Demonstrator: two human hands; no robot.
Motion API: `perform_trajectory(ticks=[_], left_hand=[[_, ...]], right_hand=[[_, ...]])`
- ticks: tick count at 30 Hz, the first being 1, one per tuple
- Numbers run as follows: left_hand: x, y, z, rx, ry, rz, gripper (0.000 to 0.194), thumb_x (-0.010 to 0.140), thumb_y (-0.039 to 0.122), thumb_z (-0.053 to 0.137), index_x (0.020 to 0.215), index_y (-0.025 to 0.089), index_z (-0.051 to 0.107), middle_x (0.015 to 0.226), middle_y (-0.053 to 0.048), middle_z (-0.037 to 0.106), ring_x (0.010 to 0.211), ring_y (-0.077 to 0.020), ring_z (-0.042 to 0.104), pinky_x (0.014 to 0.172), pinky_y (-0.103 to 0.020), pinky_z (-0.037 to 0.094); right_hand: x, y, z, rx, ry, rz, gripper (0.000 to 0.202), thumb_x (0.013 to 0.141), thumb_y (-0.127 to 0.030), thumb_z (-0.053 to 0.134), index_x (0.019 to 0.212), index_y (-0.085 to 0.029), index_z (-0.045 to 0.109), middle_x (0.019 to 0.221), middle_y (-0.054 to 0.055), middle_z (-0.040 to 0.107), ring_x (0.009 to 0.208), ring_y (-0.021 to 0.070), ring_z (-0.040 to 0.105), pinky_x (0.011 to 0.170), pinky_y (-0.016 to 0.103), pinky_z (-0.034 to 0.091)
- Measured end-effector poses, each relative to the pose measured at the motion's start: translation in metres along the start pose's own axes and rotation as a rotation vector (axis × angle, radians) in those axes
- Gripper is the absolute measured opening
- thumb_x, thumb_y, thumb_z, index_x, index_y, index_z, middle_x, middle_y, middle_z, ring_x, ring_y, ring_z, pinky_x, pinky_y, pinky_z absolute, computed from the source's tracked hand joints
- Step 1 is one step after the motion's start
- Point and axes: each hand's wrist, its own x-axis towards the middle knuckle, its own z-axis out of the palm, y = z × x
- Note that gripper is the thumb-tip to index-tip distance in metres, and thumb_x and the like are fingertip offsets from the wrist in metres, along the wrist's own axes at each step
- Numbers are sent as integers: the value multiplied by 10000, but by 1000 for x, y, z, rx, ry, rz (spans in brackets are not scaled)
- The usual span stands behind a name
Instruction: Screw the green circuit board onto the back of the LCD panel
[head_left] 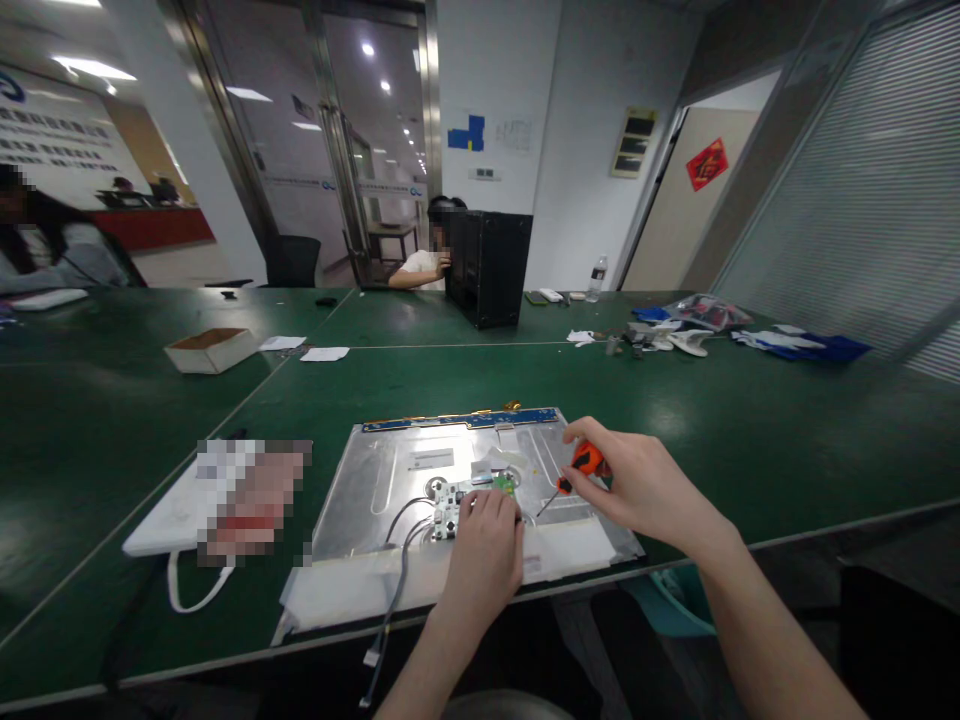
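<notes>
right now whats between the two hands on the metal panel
In the head view, the screwdriver's thin shaft and a bare strip of the metal panel lie between the left hand and right hand.

Table (750, 440): dark green, glossy. Metal panel (390, 480), lower centre: silver-grey, blue strip on its far edge. Circuit board (448, 508) on it: white, with a small green part. Screwdriver (586, 462): orange handle with black. Box (211, 350), left: white, brown inside. Computer case (487, 265), upper centre: black. Door sign (706, 163), upper right: red.
</notes>
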Motion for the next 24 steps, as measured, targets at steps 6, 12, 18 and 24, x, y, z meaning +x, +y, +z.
perform_trajectory(ticks=[6,12,18,24], left_hand=[[1,1,-2,-48,4,-9,103,813,121,476,878,191,517,916,-56,567,916,-231,517,912,-433,363],[-4,3,-12,-240,254,11,142,837,159,506,972,200,507,1008,-65,578,1009,-232,514,932,-413,377],[-29,-26,-39,-166,447,-87,178,893,221,490,1070,207,490,1060,-87,581,1072,-246,514,947,-428,397],[-62,-80,-58,135,295,-223,387,919,452,405,1157,161,496,1170,-143,563,1098,-295,519,932,-459,424]], right_hand=[[0,3,0,3,48,28,208,849,-320,507,1027,-219,467,713,-11,610,611,156,574,567,248,374],[-1,4,-6,78,318,101,228,826,-424,577,869,-216,497,721,-3,593,577,136,529,565,256,390],[-11,-5,1,61,500,153,229,900,-367,464,723,-228,418,705,21,506,640,159,494,611,278,386],[-21,-2,59,12,153,294,108,910,-248,402,920,-212,504,886,41,589,745,173,563,631,268,379]])
